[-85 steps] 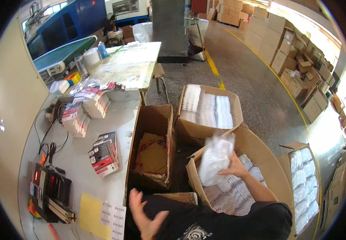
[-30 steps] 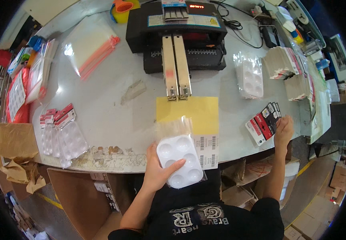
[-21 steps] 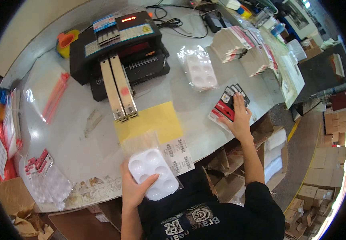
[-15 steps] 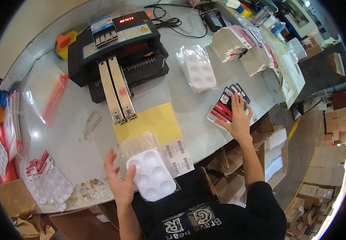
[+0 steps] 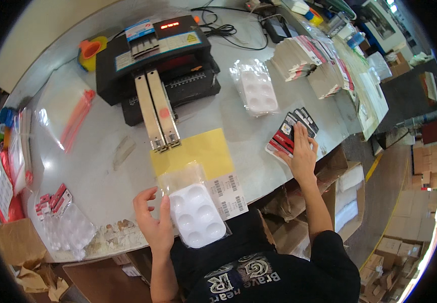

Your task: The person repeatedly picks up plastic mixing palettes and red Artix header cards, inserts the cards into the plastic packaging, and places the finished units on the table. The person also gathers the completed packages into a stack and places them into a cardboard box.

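Along the near edge of the table [image 5: 97,174], a white paint tray [image 5: 198,214] with six round wells lies in a clear bag [image 5: 185,175], its lower end reaching past the edge over the dark shirt. The left hand [image 5: 152,219] is just beside the tray's left side, released, with the fingers loosely bent and the thumb raised; whether the thumb touches the plastic cannot be told. Well to the right of the tray, the right hand [image 5: 301,154] lies over a fanned set of black, red and white cards [image 5: 282,135], fingers stretched across them and the thumb on the lower part; whether it pinches one cannot be told.

Beyond the cards, another clear bag [image 5: 235,76] holds a white tray [image 5: 259,91]. Near the left end, several bagged trays [image 5: 74,224] overlap in a pile, with red cards [image 5: 59,199] at their tops. Below the table on the right, a cardboard box [image 5: 352,230] holds stacked white pieces [image 5: 347,194], partly hidden in plastic. At the lower left, crumpled brown paper [image 5: 41,283] sits below a cardboard flap [image 5: 19,240].
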### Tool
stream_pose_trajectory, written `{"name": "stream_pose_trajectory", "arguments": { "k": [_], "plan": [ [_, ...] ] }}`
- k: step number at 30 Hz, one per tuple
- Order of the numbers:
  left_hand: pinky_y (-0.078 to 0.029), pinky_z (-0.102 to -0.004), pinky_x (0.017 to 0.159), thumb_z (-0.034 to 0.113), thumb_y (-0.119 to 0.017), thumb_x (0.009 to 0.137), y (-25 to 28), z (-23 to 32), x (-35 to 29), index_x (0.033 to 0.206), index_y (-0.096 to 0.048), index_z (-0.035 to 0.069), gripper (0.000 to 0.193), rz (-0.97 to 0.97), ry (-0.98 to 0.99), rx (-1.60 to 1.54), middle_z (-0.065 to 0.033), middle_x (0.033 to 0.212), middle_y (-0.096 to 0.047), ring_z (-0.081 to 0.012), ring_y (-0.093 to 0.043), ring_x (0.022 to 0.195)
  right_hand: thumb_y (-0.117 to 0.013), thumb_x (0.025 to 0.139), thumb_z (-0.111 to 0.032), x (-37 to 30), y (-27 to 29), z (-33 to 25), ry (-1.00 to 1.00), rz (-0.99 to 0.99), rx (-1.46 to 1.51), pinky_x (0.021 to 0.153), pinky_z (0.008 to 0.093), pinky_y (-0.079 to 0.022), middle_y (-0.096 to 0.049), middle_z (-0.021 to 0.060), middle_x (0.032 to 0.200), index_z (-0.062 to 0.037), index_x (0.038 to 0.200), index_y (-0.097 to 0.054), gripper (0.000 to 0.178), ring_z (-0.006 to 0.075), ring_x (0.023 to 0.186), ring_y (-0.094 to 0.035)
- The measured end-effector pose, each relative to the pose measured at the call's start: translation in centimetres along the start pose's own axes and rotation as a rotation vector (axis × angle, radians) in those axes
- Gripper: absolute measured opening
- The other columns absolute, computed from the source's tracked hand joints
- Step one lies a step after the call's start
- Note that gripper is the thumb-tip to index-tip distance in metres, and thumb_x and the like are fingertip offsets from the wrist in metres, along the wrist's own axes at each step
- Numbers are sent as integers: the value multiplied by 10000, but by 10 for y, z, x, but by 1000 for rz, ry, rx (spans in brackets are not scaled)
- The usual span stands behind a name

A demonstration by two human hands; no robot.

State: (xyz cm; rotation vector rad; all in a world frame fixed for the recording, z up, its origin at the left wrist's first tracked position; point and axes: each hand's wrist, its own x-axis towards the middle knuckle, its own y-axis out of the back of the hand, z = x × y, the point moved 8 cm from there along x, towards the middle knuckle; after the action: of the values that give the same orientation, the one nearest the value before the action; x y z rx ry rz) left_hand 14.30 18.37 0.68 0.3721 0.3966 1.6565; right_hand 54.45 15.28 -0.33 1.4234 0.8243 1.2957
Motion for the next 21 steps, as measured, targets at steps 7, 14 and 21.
{"name": "stream_pose_trajectory", "arguments": {
  "k": [7,14,21],
  "plan": [
    [-403,-284,679,135,-671,815,-4,-16,12,882,-604,31,141,21,109,-54,-57,871,-560,-173,-539,809,-774,708,-276,-12,9,-8,8,183,46,890,341,-376,-616,80,1217,-56,1183,-595,553,201,1156,-569],
    [-493,-255,754,115,-466,982,-16,2,3,923,-447,-5,136,-85,173,-731,-177,1009,-662,-121,-610,841,-762,742,-121,-7,18,-5,65,219,110,807,311,-441,-707,69,940,-103,988,-695,255,153,900,-667],
    [-529,-324,805,93,-484,968,-23,23,-7,1006,-597,-83,213,-288,294,-741,-206,940,-687,-246,-683,850,-715,767,12,30,95,-45,-445,71,1095,670,234,-515,-689,62,802,54,960,-695,198,104,717,-638]
  ]
}}
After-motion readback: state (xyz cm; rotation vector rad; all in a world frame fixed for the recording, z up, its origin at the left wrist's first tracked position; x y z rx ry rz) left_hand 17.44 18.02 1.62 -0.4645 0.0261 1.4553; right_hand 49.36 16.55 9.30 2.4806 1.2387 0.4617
